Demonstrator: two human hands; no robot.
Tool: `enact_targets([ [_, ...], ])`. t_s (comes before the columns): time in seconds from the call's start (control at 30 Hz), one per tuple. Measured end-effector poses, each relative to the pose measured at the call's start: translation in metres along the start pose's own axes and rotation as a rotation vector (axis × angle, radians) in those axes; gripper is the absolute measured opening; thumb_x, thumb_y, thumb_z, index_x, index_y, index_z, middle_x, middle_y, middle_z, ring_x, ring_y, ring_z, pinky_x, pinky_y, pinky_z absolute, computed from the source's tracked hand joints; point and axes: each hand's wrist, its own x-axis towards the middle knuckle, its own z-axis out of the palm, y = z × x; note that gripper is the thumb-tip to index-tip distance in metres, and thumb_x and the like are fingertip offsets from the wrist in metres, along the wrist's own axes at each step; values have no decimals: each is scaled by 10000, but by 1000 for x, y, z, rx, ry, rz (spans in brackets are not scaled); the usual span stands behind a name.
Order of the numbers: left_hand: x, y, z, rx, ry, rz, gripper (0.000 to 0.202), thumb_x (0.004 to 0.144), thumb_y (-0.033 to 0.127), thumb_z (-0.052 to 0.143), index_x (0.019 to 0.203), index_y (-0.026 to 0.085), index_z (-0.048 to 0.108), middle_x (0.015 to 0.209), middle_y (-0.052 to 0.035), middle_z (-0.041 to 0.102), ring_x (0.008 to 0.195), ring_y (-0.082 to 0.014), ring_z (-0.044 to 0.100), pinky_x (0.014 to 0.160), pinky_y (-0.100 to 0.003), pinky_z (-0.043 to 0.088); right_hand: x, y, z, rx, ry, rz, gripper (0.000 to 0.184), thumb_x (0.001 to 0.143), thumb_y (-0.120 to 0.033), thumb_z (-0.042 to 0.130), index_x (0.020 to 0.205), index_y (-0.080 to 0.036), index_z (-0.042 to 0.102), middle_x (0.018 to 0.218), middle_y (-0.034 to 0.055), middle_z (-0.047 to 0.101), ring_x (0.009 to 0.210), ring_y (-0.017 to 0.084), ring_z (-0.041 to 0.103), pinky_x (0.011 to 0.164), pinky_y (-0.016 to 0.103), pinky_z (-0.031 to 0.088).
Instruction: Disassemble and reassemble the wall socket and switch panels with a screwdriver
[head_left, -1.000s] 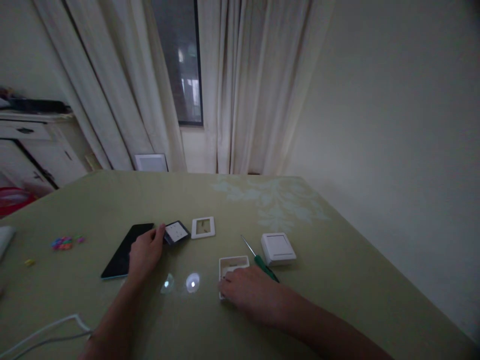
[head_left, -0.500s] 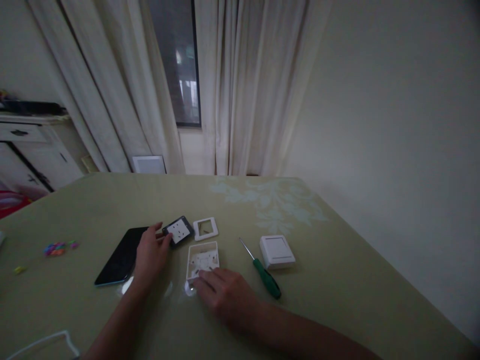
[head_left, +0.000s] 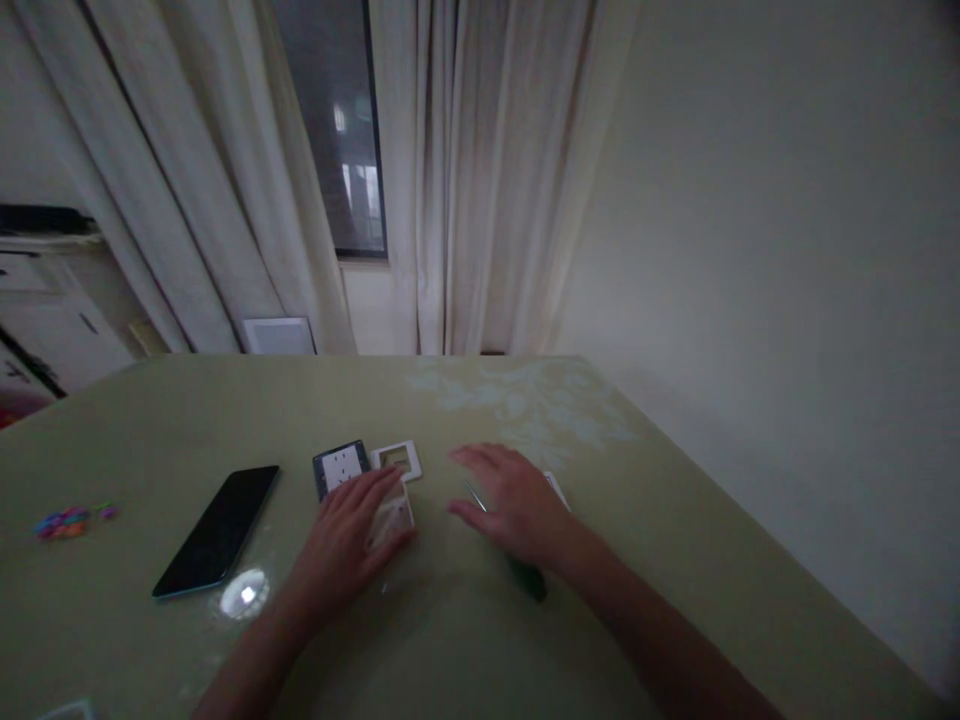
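Note:
My left hand lies over a white square box on the green table, fingers laid on it. Just beyond it lie a dark socket module with a white face and a white frame. My right hand hovers with fingers spread above a green-handled screwdriver, whose thin shaft shows under the fingers. A white switch plate peeks out behind that hand, mostly hidden.
A black phone lies left of my left hand, with a lamp's reflection beside it. Small coloured bits sit at the far left. Curtains and a dark window stand behind the table; the table's right edge runs near a bare wall.
My left hand left the socket module and came down on the white box. My right hand let go of the box and moved right, over the screwdriver. The view shifted left.

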Motion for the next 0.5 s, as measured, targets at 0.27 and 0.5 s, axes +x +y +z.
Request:
enact_targets([
  [0.27,-6,-8,22,27,3,87,477,985,476,692,1452,380,693,1490,-74,740,1316,-449,703,1153,-611,503,-70,93,-8,170,-146,277,1112,727,-503,998,1649,-164,478,1667,246,502,1552,393,469,1292,577,370],
  [0.5,4,90,43,-102,-267,341,594,1014,301,726,1577,327,536,1541,-93,693,1369,-342,673,1166,-545,523,-79,99,-3,219,-47,240,981,701,-491,1007,1531,-163,601,1464,193,657,1374,351,599,1212,510,453],
])
